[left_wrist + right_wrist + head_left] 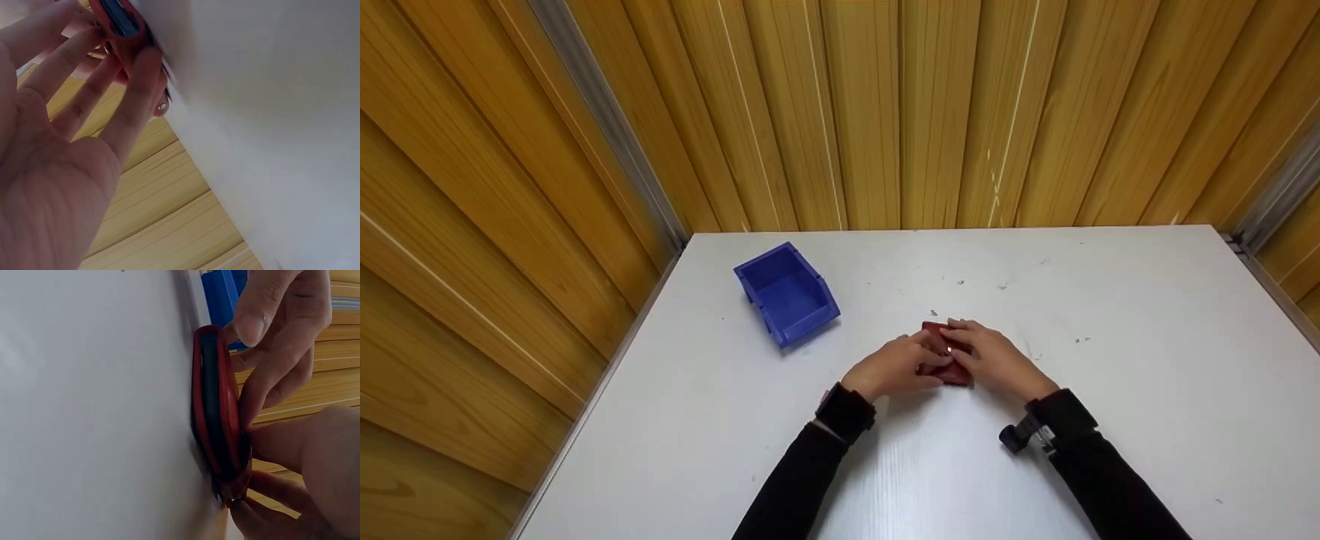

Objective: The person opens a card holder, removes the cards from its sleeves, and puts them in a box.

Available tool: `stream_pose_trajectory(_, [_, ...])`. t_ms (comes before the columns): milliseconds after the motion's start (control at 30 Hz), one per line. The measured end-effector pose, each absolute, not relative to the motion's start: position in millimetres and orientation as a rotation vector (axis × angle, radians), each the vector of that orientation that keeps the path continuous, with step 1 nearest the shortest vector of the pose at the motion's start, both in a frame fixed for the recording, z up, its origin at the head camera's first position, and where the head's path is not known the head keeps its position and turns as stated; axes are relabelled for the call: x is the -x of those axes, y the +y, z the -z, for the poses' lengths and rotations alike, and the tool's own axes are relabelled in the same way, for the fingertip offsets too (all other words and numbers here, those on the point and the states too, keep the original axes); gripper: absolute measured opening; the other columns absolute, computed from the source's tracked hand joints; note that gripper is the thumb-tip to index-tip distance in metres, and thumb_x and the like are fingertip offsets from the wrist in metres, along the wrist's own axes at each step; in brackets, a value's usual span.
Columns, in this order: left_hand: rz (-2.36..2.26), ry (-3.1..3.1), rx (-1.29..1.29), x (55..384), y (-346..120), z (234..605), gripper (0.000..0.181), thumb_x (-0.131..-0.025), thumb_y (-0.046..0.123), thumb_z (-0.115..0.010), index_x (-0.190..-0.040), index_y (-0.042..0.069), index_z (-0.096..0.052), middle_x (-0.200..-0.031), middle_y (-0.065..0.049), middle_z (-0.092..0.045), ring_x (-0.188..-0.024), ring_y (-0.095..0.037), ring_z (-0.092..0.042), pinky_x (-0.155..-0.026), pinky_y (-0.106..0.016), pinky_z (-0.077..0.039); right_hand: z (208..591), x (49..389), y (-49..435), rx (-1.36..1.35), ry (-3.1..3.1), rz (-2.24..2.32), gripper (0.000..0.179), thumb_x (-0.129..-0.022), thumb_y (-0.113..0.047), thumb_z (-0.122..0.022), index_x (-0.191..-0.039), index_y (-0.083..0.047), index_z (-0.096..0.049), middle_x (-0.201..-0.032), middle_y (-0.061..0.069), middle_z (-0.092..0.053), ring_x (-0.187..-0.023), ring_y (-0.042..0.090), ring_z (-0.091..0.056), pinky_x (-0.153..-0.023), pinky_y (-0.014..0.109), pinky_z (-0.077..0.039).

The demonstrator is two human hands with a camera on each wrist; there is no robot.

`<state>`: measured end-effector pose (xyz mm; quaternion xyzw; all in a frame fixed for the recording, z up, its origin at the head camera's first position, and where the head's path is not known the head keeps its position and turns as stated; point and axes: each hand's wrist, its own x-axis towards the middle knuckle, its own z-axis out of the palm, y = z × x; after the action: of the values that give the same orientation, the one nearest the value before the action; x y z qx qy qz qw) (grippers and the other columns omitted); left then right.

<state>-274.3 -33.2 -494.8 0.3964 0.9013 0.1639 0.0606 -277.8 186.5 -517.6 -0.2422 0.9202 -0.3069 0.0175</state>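
Note:
A small red wallet [958, 373] lies on the white table under both hands. It is a folded case with dark layers inside, seen edge-on in the right wrist view, where the wallet [212, 399] has a strap end with a metal snap. My left hand [896, 367] holds it from the left, curved fingers on its top. From the right, my right hand [994, 360] pinches the strap end at the far side. In the left wrist view the snap [163, 107] shows beyond the left fingers. The fingers partly hide the wallet's upper face.
A blue open-fronted bin [787, 296] stands on the table at the back left, turned at an angle. Yellow wood-look panels [855, 112] rise behind the table [1110, 337] and along its left side. Both wrists wear black bands.

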Motion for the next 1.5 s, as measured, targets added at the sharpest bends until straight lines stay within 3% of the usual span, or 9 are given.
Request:
stream_pose_trajectory(267, [-0.495,2.720,-1.239,276.3,-34.4,495.9,0.051,-0.084,0.006,-0.085,-0.133,0.014,-0.071,-0.132,-0.004,-0.062,-0.122,-0.017,-0.062,-0.104,-0.023,-0.048,520.7,279.2,187.4,0.798,2.821,0.912,0.045,-0.106,-0.007,-0.054,-0.151,-0.004,-0.051,-0.162,0.019,-0.041,-0.150,0.046,-0.034,-0.117,0.061,-0.035])
stream_pose_trajectory(600, [-0.480,2.700,-1.246,274.0,-35.4,496.6,0.044,-0.092,0.015,-0.080,-0.135,0.014,-0.070,-0.135,-0.004,-0.061,-0.124,-0.017,-0.063,-0.104,-0.021,-0.048,525.2,279.1,187.8,0.781,2.833,0.905,0.045,-0.106,-0.010,-0.055,-0.151,-0.005,-0.052,-0.162,0.016,-0.042,-0.151,0.043,-0.035,-0.116,0.061,-0.036])
stream_pose_trajectory(767, [-0.635,2.669,-1.145,276.8,-38.6,496.7,0.042,-0.094,0.018,-0.078,-0.134,0.012,-0.070,-0.134,-0.004,-0.060,-0.112,-0.016,-0.065,-0.095,-0.020,-0.050,520.9,279.9,193.6,0.767,2.816,0.885,0.048,-0.105,-0.015,-0.058,-0.152,-0.008,-0.051,-0.163,0.019,-0.040,-0.151,0.045,-0.034,-0.117,0.063,-0.034])
stream_pose_trajectory(933, [-0.826,2.746,-0.799,280.9,-38.9,498.9,0.030,-0.097,0.021,-0.075,-0.120,0.005,-0.065,-0.116,-0.009,-0.065,-0.092,-0.015,-0.063,-0.081,-0.024,-0.051,512.5,282.3,209.1,0.713,2.803,0.863,0.056,-0.101,-0.027,-0.068,-0.152,-0.011,-0.052,-0.159,0.021,-0.045,-0.147,0.048,-0.038,-0.117,0.066,-0.032])
stream_pose_trajectory(1067, [-0.835,2.773,-0.595,280.9,-34.9,501.3,0.024,-0.100,0.025,-0.070,-0.108,0.004,-0.062,-0.093,-0.005,-0.064,-0.080,-0.013,-0.057,-0.072,-0.027,-0.048,510.4,283.9,222.1,0.621,2.735,0.861,0.071,-0.093,-0.038,-0.077,-0.155,-0.014,-0.049,-0.159,0.019,-0.045,-0.149,0.047,-0.036,-0.119,0.065,-0.029])
stream_pose_trajectory(1267, [-0.835,2.752,-0.495,278.5,-25.6,501.1,0.023,-0.103,0.028,-0.064,-0.096,0.007,-0.059,-0.080,0.001,-0.054,-0.072,-0.013,-0.050,-0.066,-0.027,-0.041,513.7,285.2,227.9,0.635,2.687,0.891,0.088,-0.083,-0.043,-0.086,-0.155,-0.012,-0.047,-0.161,0.024,-0.041,-0.150,0.048,-0.033,-0.119,0.067,-0.027])
stream_pose_trajectory(1500, [-0.940,2.694,-0.404,278.9,-23.4,500.0,0.029,-0.104,0.027,-0.061,-0.081,0.010,-0.058,-0.070,0.003,-0.052,-0.062,-0.012,-0.050,-0.057,-0.024,-0.037,517.2,284.9,225.1,0.648,2.723,0.840,0.089,-0.083,-0.046,-0.085,-0.155,-0.011,-0.047,-0.162,0.024,-0.038,-0.150,0.049,-0.032,-0.118,0.068,-0.027])
